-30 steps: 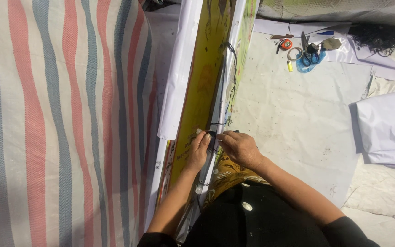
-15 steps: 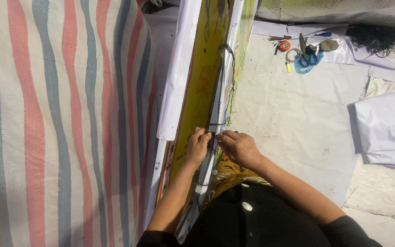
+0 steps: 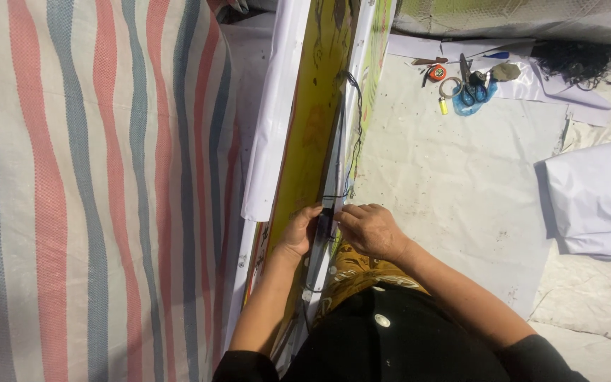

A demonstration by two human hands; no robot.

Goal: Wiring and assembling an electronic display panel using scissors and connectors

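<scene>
A dusty white ground sheet (image 3: 461,184) is being lit by hard sun, with a red, blue and white striped woven tarpaulin (image 3: 86,191) spread alongside. A long yellow printed banner panel (image 3: 312,134) is being run between them, cut off at the top edge. Thin black cord (image 3: 353,134) is being pinched against the panel's pale edge strip by both hands, left (image 3: 300,230) and right (image 3: 369,230), fingertips almost meeting. Blue-handled scissors (image 3: 472,90) are lying well apart; the knot itself is being hidden by fingers.
</scene>
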